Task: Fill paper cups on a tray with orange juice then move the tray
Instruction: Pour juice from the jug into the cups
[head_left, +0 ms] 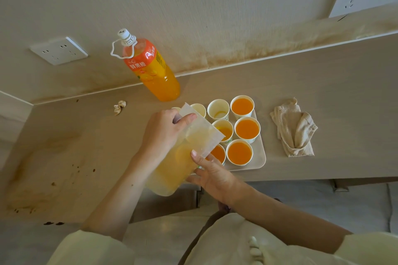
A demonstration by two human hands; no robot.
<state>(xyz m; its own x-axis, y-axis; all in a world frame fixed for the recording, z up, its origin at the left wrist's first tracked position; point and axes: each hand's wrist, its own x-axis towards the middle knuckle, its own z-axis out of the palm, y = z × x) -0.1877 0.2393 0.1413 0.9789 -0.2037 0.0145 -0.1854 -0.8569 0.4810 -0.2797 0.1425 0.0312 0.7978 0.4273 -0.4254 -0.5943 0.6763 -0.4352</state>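
A translucent plastic jug (187,153) holding orange juice is tilted with its spout over a part-filled paper cup (225,129) in the middle of the beige tray (261,158). My left hand (165,131) grips the jug near its rim. My right hand (212,173) supports the jug's lower side, thumb against it, fingers curled under. Three cups along the tray's right side (242,106) (247,129) (239,152) are full, and a front cup (218,154) is full too. One back cup (218,109) holds just a trace, another (199,109) looks empty; the jug hides further cups.
A capped orange juice bottle (150,66) stands by the wall behind the tray. A crumpled beige cloth (294,129) lies right of the tray. A small paper scrap (119,107) lies at the left. Wall sockets (59,50) sit above the stained counter (64,157), whose front edge is near my body.
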